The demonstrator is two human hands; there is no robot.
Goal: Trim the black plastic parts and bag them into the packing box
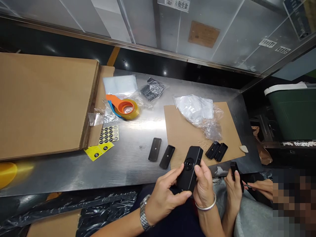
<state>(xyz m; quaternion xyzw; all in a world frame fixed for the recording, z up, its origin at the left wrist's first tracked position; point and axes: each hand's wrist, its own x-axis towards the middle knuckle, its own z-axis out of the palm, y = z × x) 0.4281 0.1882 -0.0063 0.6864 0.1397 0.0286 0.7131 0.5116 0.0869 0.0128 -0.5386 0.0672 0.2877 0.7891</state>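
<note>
Just above the table's front edge, both my hands grip a black rectangular device (188,174) with a round dial-like part on its face. My left hand (160,194), with a metal watch at the wrist, holds its left side and bottom end between thumb and fingers. Along its right edge presses the thumb of my right hand (203,187), which wears a silver bangle. Two shallow black casing pieces, one (155,149) beside another (167,157), lie left of the device. Two more dark casing pieces (216,151) rest to its right on a cardboard sheet (180,131).
Stacked cardboard (44,105) covers the left. Near it are an orange tape dispenser (120,105), sticker sheets (108,135) and plastic bags (120,85). White bags (195,107) lie on the sheet. At right, a co-worker's hand (233,187) holds another black device (236,174).
</note>
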